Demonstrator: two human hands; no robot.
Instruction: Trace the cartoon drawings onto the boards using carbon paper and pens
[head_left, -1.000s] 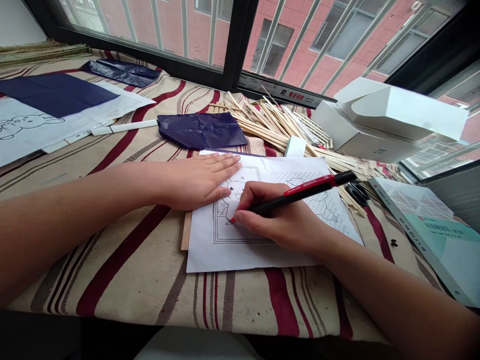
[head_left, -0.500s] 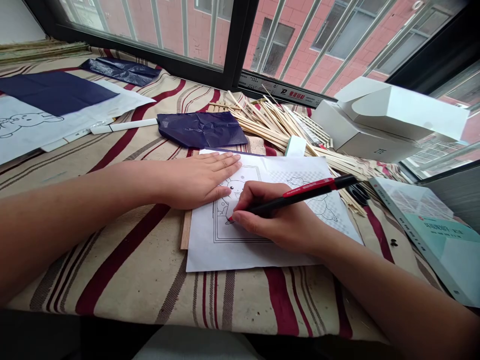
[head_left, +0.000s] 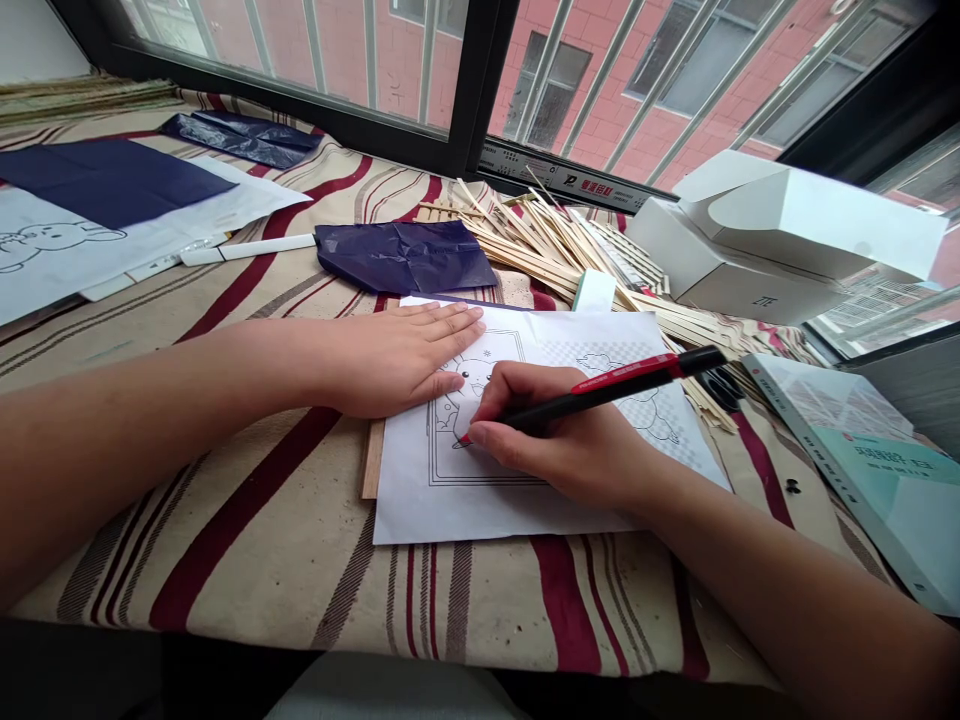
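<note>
A white sheet (head_left: 480,500) printed with a framed cartoon figure lies on the striped cloth, over a thin wooden board (head_left: 370,460) whose left edge shows. My left hand (head_left: 390,355) lies flat on the sheet's upper left, fingers stretched out. My right hand (head_left: 562,430) is closed around a red and black pen (head_left: 615,380), its tip touching the drawing inside the frame. A strip of dark blue carbon paper (head_left: 465,301) peeks out at the sheet's top edge.
A crumpled carbon sheet (head_left: 401,257) and a white pen (head_left: 247,249) lie behind. Several wooden sticks (head_left: 555,245) are piled near white boxes (head_left: 750,250). A book (head_left: 862,450) sits at the right. More paper and carbon (head_left: 105,180) lie at the far left. The window frame (head_left: 472,90) borders the back.
The pen tip has shifted very slightly on the drawing and the pen's back end has moved a little. My left hand has stayed flat in the same place.
</note>
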